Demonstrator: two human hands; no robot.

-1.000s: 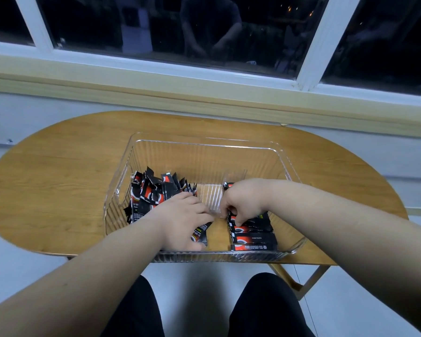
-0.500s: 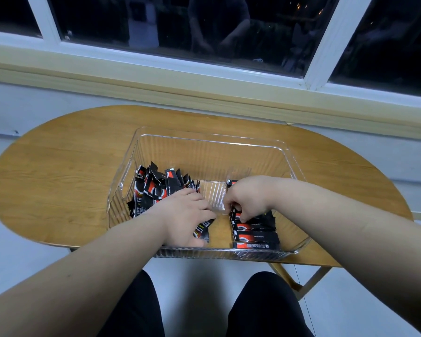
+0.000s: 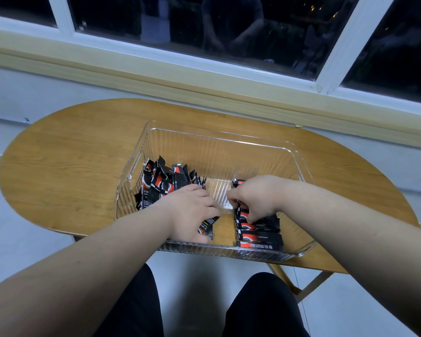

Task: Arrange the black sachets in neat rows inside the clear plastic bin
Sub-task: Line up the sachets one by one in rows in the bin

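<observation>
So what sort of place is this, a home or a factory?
Most likely a room in a home, at night: an oval wooden table stands by the wall under a white-framed window with dark panes. On it sits a clear plastic bin of black sachets.

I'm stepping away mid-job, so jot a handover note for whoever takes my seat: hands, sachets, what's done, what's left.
Left hand: lies over a loose sachet, grip hidden.
Right hand: fingers curled, pinching into the neat row at right front.
Both inside the clear bin on the table.
Done: that one row.
Left: the jumbled pile on the bin's left side needs rows.
</observation>
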